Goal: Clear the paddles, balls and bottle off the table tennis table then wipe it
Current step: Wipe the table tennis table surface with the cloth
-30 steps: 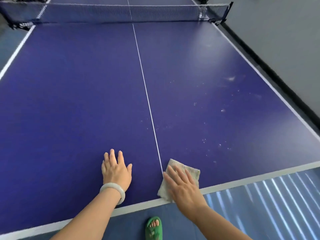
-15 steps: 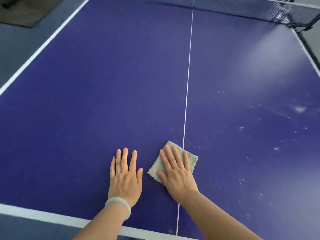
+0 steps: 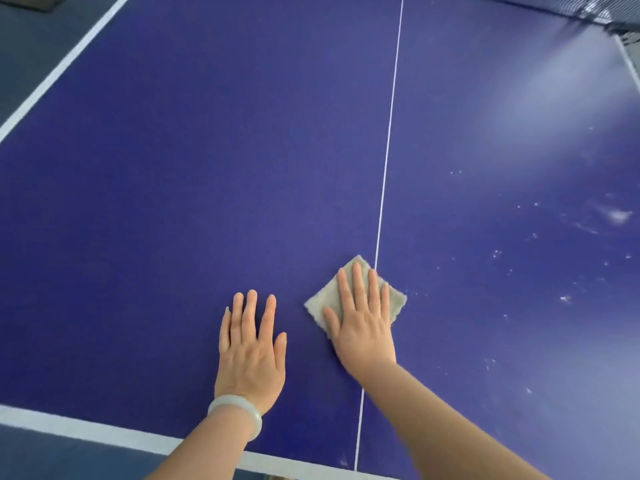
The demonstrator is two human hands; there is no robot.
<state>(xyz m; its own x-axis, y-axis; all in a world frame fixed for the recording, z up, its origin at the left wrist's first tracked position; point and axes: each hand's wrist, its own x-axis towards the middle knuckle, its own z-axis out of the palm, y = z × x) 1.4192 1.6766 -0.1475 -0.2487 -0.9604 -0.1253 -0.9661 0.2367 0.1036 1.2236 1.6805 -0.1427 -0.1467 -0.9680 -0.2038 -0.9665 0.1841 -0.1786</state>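
Note:
The blue table tennis table (image 3: 194, 188) fills the view, with a white centre line running up it. A small beige cloth (image 3: 322, 299) lies flat just left of that line, near the front edge. My right hand (image 3: 360, 320) presses on the cloth with straight, spread fingers. My left hand (image 3: 251, 348), with a pale bangle at the wrist, rests flat on the bare table to the left of the cloth. No paddles, balls or bottle are in view.
White specks and smears (image 3: 616, 216) dot the right half of the table. The net (image 3: 588, 8) shows at the top right corner. The table's white front edge (image 3: 86, 431) runs along the bottom, and grey floor lies past the left edge.
Both hands have slid forward from the front edge, away from me, and the right hand has pushed the cloth left across the centre line. The view has tilted down and swung left.

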